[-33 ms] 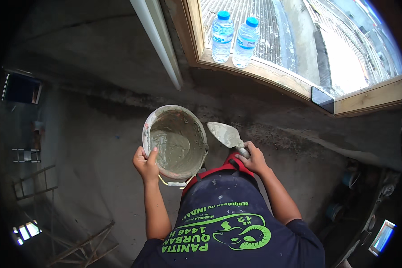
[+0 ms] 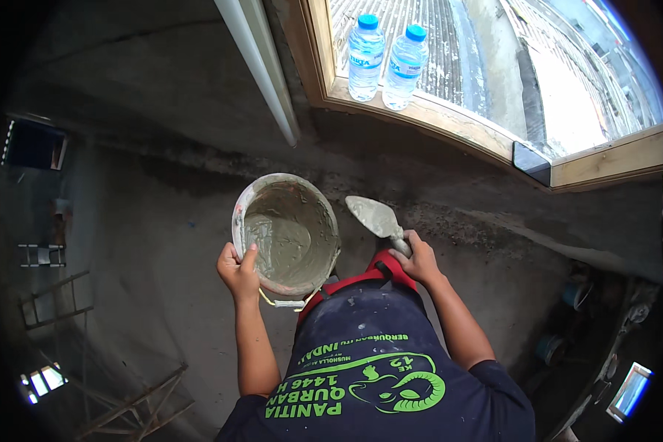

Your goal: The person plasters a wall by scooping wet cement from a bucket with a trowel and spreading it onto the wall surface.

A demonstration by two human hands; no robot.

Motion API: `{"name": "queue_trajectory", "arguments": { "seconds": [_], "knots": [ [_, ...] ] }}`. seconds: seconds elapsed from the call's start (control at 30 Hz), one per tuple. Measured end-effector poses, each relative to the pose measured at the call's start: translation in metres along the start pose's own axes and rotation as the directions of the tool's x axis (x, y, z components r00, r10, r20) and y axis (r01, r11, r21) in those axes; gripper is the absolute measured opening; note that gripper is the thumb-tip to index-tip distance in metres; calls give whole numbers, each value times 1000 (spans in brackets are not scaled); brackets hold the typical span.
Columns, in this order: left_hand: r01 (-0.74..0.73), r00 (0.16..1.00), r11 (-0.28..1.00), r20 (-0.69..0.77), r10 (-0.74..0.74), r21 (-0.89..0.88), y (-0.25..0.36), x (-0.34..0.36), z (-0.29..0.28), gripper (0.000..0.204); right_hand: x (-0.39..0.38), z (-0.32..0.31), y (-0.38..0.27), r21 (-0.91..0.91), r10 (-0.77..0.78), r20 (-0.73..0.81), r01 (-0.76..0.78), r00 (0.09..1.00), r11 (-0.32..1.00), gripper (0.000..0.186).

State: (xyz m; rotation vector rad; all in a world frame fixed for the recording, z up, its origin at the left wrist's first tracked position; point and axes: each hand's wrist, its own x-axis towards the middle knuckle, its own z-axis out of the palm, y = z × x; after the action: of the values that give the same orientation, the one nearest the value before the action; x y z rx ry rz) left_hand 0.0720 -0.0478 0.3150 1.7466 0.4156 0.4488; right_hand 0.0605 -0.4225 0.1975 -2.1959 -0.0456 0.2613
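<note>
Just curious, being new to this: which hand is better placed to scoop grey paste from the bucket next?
Probably the right hand: it grips the trowel beside the bucket, while the left hand is occupied holding that bucket.

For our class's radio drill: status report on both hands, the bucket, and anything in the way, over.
Left hand gripping bucket at rim. Right hand gripping trowel. Bucket holds wet-looking grey mix. No object seen between trowel and bucket.

grey wall (image 2: 155, 81) | dim grey floor (image 2: 177, 276) | wood-framed window (image 2: 611, 160) upper right | bright daylight (image 2: 571, 110) outside
</note>
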Motion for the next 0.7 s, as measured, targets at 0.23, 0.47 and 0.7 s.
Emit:
{"name": "queue_trajectory", "arguments": {
  "seconds": [0.23, 0.47, 0.7],
  "knots": [
    [-32, 990, 997, -131, 41, 70, -30, -39, -25, 45, 49, 15, 100, -143, 48, -296, -94, 954, 985, 34],
    [-78, 922, 994, -373, 99, 72, -53, -79, -24, 41, 128, 6, 167, -328, -35, -242, -48, 970, 943, 39],
    [-59, 880, 998, -470, 70, 38, -73, -108, -29, 44, 142, -3, 222, -443, 5, -311, -150, 950, 884, 41]
  ]
}}
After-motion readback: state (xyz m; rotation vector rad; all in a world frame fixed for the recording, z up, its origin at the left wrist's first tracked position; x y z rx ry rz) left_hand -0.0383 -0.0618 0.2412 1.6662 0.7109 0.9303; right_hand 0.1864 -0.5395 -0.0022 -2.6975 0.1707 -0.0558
